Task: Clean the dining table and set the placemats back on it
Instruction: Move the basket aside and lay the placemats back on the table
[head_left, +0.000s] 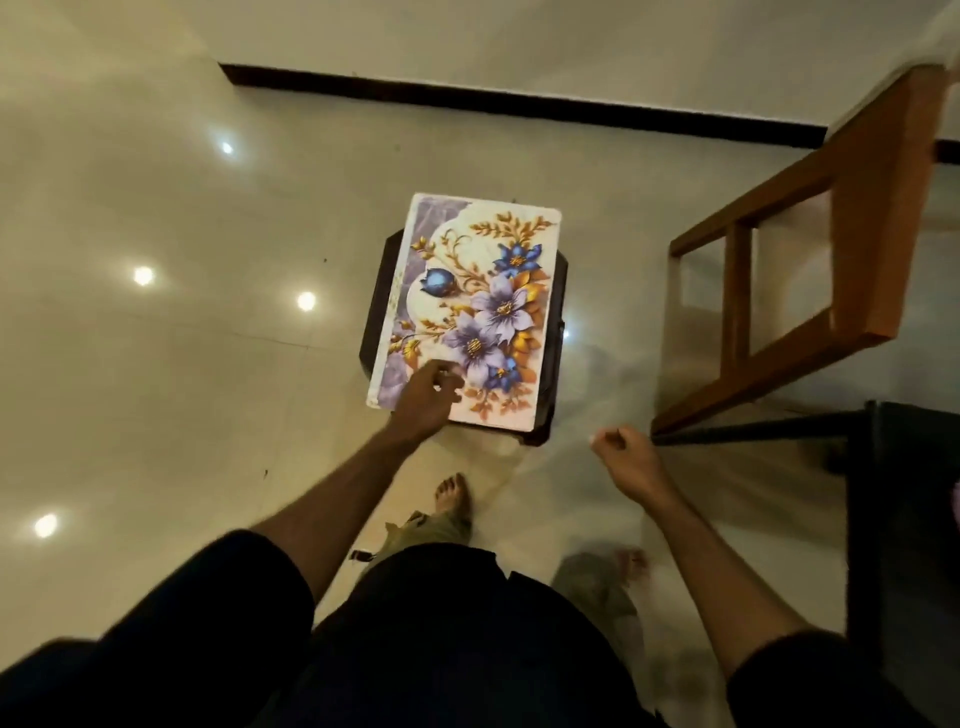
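On dark stool (548, 415), floral placemat (467, 291), left hand (423, 400) touching, grip unclear, right hand (626, 457) fisted empty

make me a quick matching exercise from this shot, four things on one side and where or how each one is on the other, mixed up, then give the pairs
Things:
1. floral placemat
2. left hand
3. right hand
4. wooden chair

Places or states:
A. fingers curled, holding nothing, in the air over the floor
B. lying flat on a dark stool
C. standing at the right, near the wall
D. reaching onto the near edge of the mat

Pairs: 1-B, 2-D, 3-A, 4-C
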